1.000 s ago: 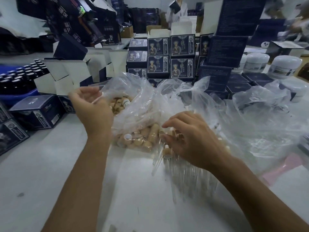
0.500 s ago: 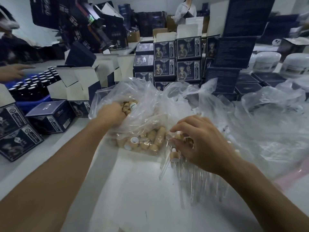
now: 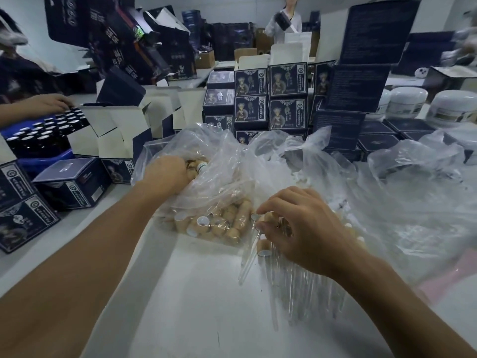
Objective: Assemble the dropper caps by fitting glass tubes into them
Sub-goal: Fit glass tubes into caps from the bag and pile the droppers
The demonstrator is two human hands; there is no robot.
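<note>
dropper caps [image 3: 206, 226] fill the bag where left hand [image 3: 165, 174] digs (grip hidden); right hand [image 3: 296, 228] pinches glass tubes [image 3: 296, 288].

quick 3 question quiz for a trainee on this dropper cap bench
1. True or false: the left hand is reaching into the clear bag of caps.
2. What lies under the right hand? A) glass tubes B) white jars C) scissors
3. What colour are the caps?

Key: 1 true. 2 A, glass tubes, several with caps fitted. 3 tan.
</note>
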